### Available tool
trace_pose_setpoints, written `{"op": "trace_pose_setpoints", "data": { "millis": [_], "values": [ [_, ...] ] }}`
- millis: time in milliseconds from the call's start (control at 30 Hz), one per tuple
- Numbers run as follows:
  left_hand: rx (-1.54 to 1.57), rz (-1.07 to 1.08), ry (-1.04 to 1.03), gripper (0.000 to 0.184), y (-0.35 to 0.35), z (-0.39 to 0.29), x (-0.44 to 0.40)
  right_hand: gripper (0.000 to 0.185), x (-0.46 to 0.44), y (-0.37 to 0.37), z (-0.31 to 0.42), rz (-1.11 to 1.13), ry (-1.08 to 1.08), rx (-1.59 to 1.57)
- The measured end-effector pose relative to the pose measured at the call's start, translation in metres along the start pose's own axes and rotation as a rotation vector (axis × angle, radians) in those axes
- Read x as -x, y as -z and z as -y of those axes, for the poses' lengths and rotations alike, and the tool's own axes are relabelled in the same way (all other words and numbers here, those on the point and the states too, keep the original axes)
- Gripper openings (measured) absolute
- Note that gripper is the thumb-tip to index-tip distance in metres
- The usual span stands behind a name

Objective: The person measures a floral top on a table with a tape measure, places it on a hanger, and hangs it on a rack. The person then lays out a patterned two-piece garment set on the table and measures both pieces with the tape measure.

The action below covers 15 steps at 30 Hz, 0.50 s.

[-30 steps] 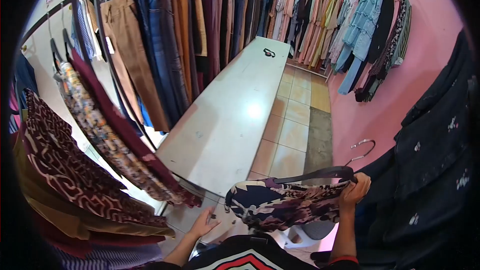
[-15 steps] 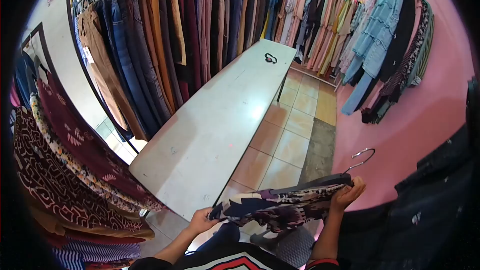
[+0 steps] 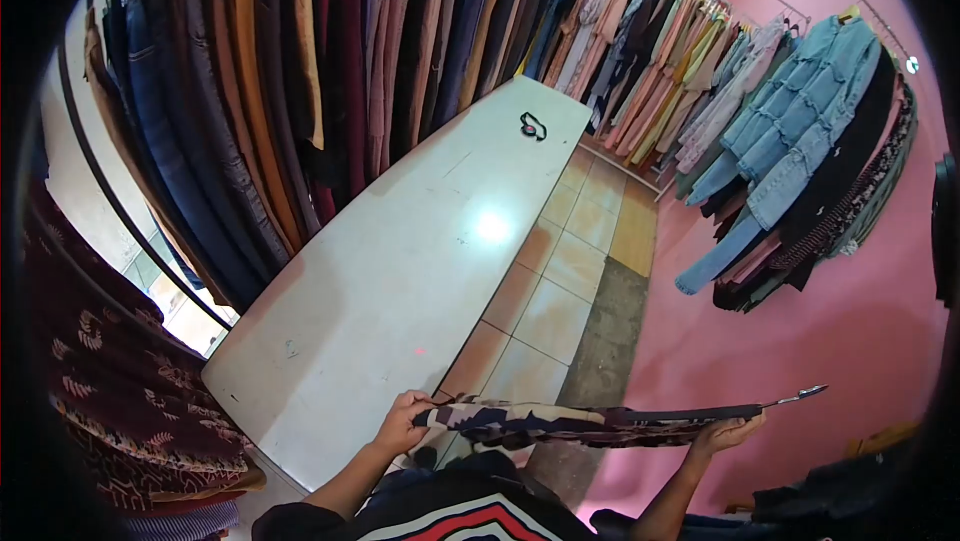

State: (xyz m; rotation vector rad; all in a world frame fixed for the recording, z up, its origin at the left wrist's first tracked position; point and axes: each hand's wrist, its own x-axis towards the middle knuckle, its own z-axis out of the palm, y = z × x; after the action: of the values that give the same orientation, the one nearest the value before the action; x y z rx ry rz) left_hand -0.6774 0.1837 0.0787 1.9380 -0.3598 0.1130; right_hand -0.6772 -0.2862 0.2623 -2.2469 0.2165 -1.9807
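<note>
A camouflage-patterned garment (image 3: 570, 424) on a hanger stretches between my two hands, held almost level in front of my body. At its left end, my left hand (image 3: 405, 423) is closed on the edge of the cloth. My right hand (image 3: 728, 433) grips the other end from below, near the dark band. Beyond that hand the metal hanger hook (image 3: 800, 396) sticks out to the right. Folds hide much of the garment, and its exact kind cannot be made out.
A long white table (image 3: 350, 291) runs away from me, with a small black strap-like item (image 3: 533, 127) at its far end. Hanging trousers (image 3: 260, 101) line its left side. A denim garment (image 3: 800, 111) hangs by the pink wall (image 3: 760, 351). Patterned clothes (image 3: 90, 341) hang near left.
The garment has been drawn straighter and more level, with the hook now tipped sideways instead of up. My right hand has lowered and moved outward. The view has turned.
</note>
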Motion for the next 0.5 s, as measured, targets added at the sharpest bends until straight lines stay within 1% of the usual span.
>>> {"op": "trace_pose_setpoints", "data": {
  "millis": [33, 133, 167, 267, 367, 433, 467, 500],
  "values": [
    [-0.014, -0.019, -0.023, 0.032, 0.003, -0.002, -0.011, 0.043, -0.004, -0.01, 0.001, -0.003, 0.008, 0.003],
    [0.072, -0.025, 0.111, 0.028, 0.001, 0.016, -0.03, 0.042, -0.005, -0.051, -0.015, 0.009, 0.036, 0.003],
    [0.06, -0.019, 0.181, 0.026, 0.0, 0.019, -0.037, 0.042, -0.004, -0.066, -0.023, 0.017, 0.044, 0.004],
    [-0.043, 0.082, 0.49, 0.025, -0.009, 0.023, -0.065, 0.041, -0.002, -0.119, -0.048, 0.065, 0.082, -0.043],
    [-0.1, 0.063, 0.543, 0.029, -0.022, 0.029, -0.115, 0.041, -0.002, -0.186, -0.062, 0.109, 0.038, -0.219],
    [-0.26, -0.291, 0.268, 0.035, -0.036, 0.012, -0.16, 0.041, -0.009, -0.234, -0.058, 0.136, 0.169, -0.293],
    [-0.34, -0.458, 0.127, 0.039, -0.044, 0.001, -0.184, 0.041, -0.015, -0.252, -0.047, 0.2, 0.193, -0.308],
    [-0.144, -0.533, 0.08, 0.043, -0.048, -0.016, -0.212, 0.04, -0.023, -0.271, -0.038, 0.261, 0.22, -0.323]
  ]
}}
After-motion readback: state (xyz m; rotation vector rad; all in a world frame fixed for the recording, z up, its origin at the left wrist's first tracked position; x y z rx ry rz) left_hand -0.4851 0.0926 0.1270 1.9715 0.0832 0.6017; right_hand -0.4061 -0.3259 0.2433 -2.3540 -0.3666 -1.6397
